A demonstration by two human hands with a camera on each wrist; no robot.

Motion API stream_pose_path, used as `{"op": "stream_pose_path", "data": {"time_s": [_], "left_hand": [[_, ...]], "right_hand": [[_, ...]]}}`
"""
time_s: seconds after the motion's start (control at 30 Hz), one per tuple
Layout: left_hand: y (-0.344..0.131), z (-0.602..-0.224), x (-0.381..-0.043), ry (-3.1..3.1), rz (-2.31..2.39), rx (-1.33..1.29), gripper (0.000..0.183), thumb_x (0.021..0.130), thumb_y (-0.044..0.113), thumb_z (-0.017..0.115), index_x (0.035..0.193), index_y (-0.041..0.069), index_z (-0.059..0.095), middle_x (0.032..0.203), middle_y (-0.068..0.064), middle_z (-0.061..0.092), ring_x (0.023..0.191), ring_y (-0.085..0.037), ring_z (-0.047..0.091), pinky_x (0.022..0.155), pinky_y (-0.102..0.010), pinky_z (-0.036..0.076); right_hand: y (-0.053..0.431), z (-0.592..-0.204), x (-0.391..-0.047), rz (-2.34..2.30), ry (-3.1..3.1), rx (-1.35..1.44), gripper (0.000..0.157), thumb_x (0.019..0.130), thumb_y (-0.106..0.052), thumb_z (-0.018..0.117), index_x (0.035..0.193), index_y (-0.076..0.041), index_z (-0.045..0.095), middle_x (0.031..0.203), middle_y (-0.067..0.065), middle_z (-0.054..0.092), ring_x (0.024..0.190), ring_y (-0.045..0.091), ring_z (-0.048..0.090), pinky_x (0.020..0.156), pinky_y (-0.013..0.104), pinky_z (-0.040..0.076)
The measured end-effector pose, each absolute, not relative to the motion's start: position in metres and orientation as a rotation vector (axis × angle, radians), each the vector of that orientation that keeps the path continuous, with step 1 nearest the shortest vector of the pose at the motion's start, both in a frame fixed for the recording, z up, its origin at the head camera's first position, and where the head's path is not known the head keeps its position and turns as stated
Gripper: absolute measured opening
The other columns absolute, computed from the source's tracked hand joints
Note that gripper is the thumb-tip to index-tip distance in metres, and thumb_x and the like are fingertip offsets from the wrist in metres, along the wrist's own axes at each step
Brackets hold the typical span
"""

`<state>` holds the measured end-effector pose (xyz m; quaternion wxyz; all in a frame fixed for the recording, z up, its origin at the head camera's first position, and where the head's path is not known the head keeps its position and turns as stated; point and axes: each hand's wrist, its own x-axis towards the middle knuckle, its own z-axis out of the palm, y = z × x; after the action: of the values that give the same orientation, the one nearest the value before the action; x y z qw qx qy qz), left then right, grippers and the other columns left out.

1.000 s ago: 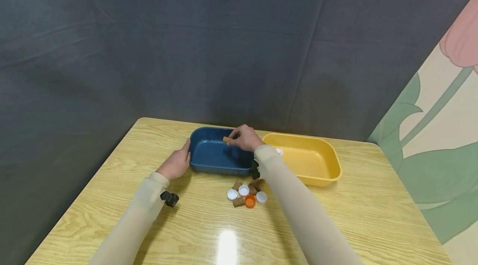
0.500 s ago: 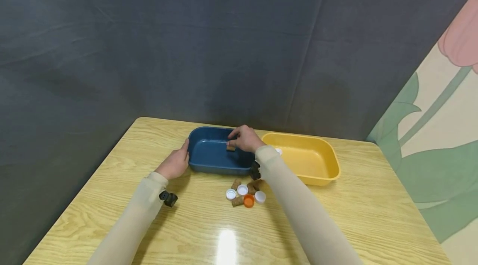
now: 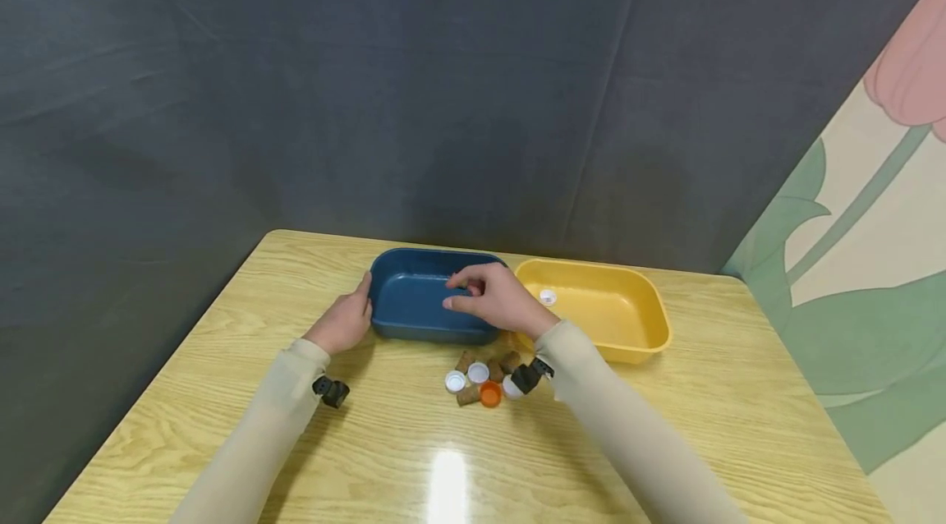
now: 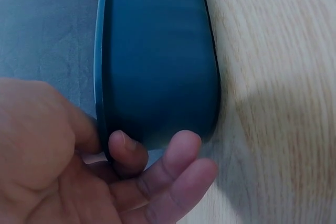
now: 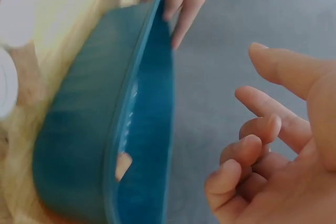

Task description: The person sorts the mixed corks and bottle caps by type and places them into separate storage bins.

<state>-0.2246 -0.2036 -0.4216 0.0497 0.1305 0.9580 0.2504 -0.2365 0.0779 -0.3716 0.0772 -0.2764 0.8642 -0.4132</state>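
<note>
A dark blue plastic tub (image 3: 432,333) stands near the table's back edge. My left hand (image 3: 344,320) grips its left end by the rim, with thumb and fingers at the wall in the left wrist view. Over the tub's right part is my right hand (image 3: 497,294), holding nothing, its thumb and index finger apart and the other fingers loosely curled. Inside the tub lies a cork (image 5: 123,166), seen in the right wrist view; the right hand hides it from the head view.
To the right stands a yellow tub (image 3: 637,353) with a white bottle cap (image 3: 548,296) in it. In front of the blue tub lie several corks (image 3: 469,395), several white caps (image 3: 455,381) and an orange cap (image 3: 491,394). A dark curtain (image 3: 443,97) hangs behind the table.
My right hand lowered the cork into the blue tub and let go of it, then moved a little toward me with fingers spread. My left hand stays at the rim.
</note>
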Motion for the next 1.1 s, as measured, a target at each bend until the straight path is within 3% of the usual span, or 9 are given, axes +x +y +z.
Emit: {"op": "stream_pose_path", "data": {"time_s": [0.23, 0.5, 0.7, 0.9, 1.1], "left_hand": [[-0.203, -0.419, -0.225, 2.941, 0.751, 0.424, 0.057, 0.104, 0.002, 0.032, 0.15, -0.021, 0.006, 0.083, -0.021, 0.064, 0.064, -0.019, 0.055, 0.078, -0.041, 0.049], [-0.205, -0.416, -0.225, 2.913, 0.754, 0.406, 0.058, 0.105, 0.003, 0.029, 0.151, -0.02, 0.003, 0.07, -0.012, 0.055, 0.052, -0.017, 0.044, 0.069, -0.038, 0.046], [-0.204, -0.418, -0.224, 2.909, 0.753, 0.402, 0.057, 0.105, 0.003, 0.029, 0.151, -0.02, 0.004, 0.078, -0.015, 0.059, 0.055, -0.016, 0.044, 0.071, -0.038, 0.046], [-0.202, -0.418, -0.223, 2.896, 0.765, 0.388, 0.057, 0.105, 0.003, 0.029, 0.151, -0.019, 0.003, 0.069, -0.01, 0.053, 0.05, -0.015, 0.041, 0.062, -0.035, 0.042], [-0.201, -0.418, -0.224, 2.907, 0.752, 0.397, 0.057, 0.105, 0.003, 0.029, 0.151, -0.02, 0.003, 0.073, -0.012, 0.056, 0.056, -0.017, 0.046, 0.072, -0.039, 0.046]], "right_hand": [[0.099, -0.366, -0.195, -1.276, 2.521, -0.86, 0.027, 0.09, -0.029, 0.077, 0.115, -0.017, 0.074, 0.065, -0.001, 0.04, 0.058, 0.012, 0.035, 0.062, 0.028, 0.034], [0.121, -0.388, -0.164, -1.215, 2.515, -0.843, 0.03, 0.088, -0.024, 0.078, 0.116, -0.014, 0.072, 0.068, -0.004, 0.044, 0.06, 0.006, 0.038, 0.058, 0.022, 0.033], [0.139, -0.416, -0.156, -1.176, 2.577, -0.814, 0.032, 0.085, -0.018, 0.081, 0.114, -0.005, 0.073, 0.066, -0.006, 0.042, 0.059, 0.004, 0.038, 0.057, 0.021, 0.032], [0.154, -0.44, -0.153, -1.161, 2.63, -0.715, 0.039, 0.083, -0.017, 0.083, 0.118, -0.003, 0.071, 0.062, -0.005, 0.038, 0.055, 0.004, 0.034, 0.054, 0.021, 0.029], [0.162, -0.45, -0.152, -1.083, 2.732, -0.57, 0.046, 0.079, -0.021, 0.086, 0.117, -0.001, 0.069, 0.062, -0.006, 0.046, 0.055, 0.004, 0.039, 0.054, 0.022, 0.034]]}}
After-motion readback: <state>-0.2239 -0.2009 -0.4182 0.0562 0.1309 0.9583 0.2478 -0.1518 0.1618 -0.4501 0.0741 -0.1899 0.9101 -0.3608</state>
